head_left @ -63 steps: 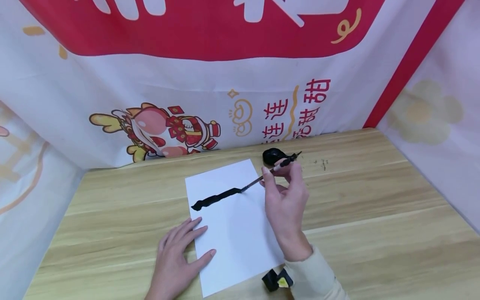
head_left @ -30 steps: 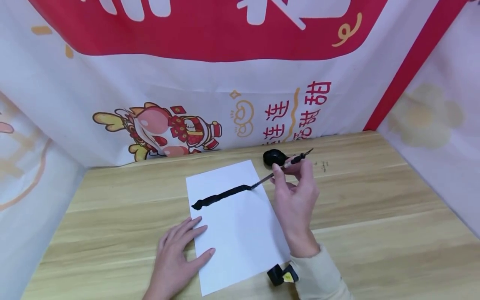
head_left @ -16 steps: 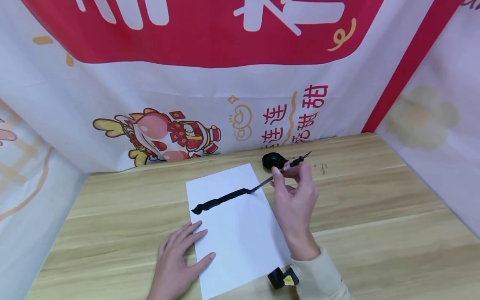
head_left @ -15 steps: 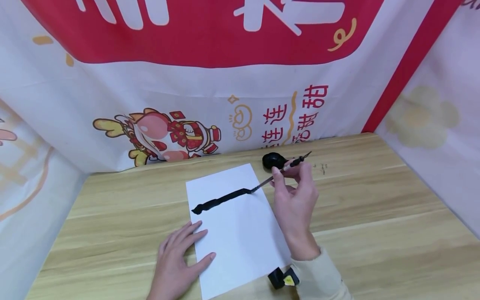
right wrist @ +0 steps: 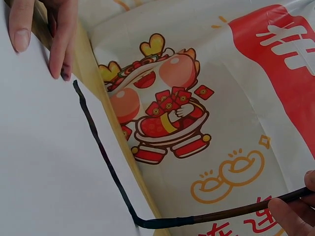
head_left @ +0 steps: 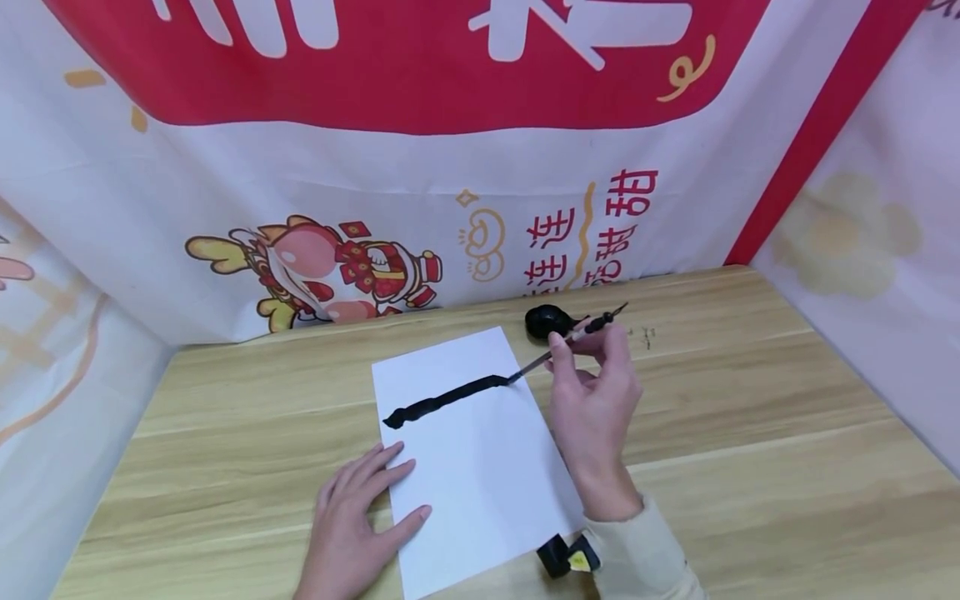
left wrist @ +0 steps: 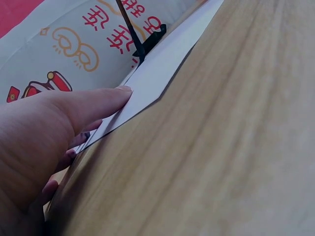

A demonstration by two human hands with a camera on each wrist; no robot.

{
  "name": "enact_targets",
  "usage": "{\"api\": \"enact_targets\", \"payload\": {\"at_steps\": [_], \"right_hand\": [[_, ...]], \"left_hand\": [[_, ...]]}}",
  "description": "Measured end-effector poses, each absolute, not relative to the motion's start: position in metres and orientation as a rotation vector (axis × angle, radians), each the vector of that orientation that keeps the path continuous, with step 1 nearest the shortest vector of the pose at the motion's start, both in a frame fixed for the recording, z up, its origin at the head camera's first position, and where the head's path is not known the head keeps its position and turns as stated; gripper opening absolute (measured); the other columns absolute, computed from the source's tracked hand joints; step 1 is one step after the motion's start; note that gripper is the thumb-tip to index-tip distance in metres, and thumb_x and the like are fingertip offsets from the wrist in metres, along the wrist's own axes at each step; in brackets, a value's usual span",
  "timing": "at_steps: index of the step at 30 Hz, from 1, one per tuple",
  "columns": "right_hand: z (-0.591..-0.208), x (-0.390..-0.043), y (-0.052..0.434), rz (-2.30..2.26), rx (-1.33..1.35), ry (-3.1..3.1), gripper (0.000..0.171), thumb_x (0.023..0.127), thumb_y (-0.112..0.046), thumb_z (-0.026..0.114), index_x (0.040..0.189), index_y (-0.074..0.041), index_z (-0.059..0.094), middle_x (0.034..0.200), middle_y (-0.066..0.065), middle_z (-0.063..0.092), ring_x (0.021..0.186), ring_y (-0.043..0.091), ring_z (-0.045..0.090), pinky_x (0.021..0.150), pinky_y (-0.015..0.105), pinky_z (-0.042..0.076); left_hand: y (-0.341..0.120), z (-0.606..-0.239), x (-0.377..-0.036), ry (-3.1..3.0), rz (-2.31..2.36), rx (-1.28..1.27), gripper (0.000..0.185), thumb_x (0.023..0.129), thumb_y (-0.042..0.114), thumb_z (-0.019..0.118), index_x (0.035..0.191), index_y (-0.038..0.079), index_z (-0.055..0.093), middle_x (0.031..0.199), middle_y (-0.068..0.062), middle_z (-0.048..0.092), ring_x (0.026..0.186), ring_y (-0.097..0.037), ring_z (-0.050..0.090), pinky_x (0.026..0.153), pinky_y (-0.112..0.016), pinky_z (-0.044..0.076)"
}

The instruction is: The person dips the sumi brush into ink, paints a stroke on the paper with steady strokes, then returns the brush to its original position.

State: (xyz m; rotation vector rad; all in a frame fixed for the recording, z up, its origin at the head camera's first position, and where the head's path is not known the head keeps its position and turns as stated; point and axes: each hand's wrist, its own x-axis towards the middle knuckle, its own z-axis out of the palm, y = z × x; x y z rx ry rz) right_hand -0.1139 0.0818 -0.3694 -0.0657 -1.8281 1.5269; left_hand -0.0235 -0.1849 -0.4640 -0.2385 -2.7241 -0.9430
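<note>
A white sheet of paper (head_left: 472, 467) lies on the wooden table, crossed by a thick black ink stroke (head_left: 442, 398). My right hand (head_left: 596, 400) pinches a thin dark brush (head_left: 536, 362) between thumb and fingers. The brush tip touches the stroke's right end, close to the paper's right edge. In the right wrist view the brush (right wrist: 216, 216) leans away with its bristles bent on the sheet. My left hand (head_left: 356, 512) rests with spread fingers on the paper's left edge; in the left wrist view its thumb (left wrist: 106, 101) presses the sheet.
A black rounded object (head_left: 547, 322) sits behind my right hand, partly hidden by it. A strap-like black object with a yellow label (head_left: 568, 557) is at the right wrist. Small dark marks (head_left: 647, 337) dot the wooden table (head_left: 750, 400). Printed cloth (head_left: 337, 167) hangs behind.
The right hand and brush have moved to the right over the paper, and the black stroke has grown longer that way. The left hand stays in place on the sheet.
</note>
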Motion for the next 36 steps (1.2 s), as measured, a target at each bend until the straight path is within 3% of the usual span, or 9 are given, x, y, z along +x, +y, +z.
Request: {"api": "enact_targets", "payload": {"at_steps": [9, 18, 36], "right_hand": [[-0.3683, -0.1113, 0.0824, 1.545, -0.087, -1.823, 0.022, 0.098, -0.003, 0.077, 0.105, 0.007, 0.059, 0.092, 0.012, 0.069, 0.083, 0.021, 0.077, 0.068, 0.028, 0.066], [-0.3672, -0.1118, 0.0850, 1.508, -0.077, -1.814, 0.023, 0.097, -0.003, 0.078, 0.106, 0.006, 0.059, 0.090, 0.014, 0.068, 0.086, 0.004, 0.074, 0.068, 0.019, 0.063], [-0.3668, -0.1091, 0.0883, 1.485, -0.077, -1.811, 0.024, 0.098, -0.006, 0.078, 0.108, 0.007, 0.061, 0.092, 0.012, 0.070, 0.080, 0.005, 0.075, 0.068, 0.018, 0.063]], "left_hand": [[-0.1849, -0.4628, -0.0225, -2.744, -0.948, -0.218, 0.055, 0.081, 0.043, 0.094, 0.131, 0.026, 0.077, 0.154, 0.004, 0.065, 0.146, -0.034, 0.055, 0.117, -0.060, 0.027], [-0.1843, -0.4639, -0.0232, -2.759, -0.951, -0.209, 0.054, 0.082, 0.044, 0.093, 0.131, 0.026, 0.077, 0.155, 0.006, 0.064, 0.145, -0.033, 0.054, 0.116, -0.060, 0.027], [-0.1837, -0.4658, -0.0245, -2.767, -0.943, -0.216, 0.055, 0.082, 0.044, 0.093, 0.131, 0.025, 0.077, 0.156, 0.004, 0.063, 0.147, -0.034, 0.053, 0.117, -0.061, 0.027]]}}
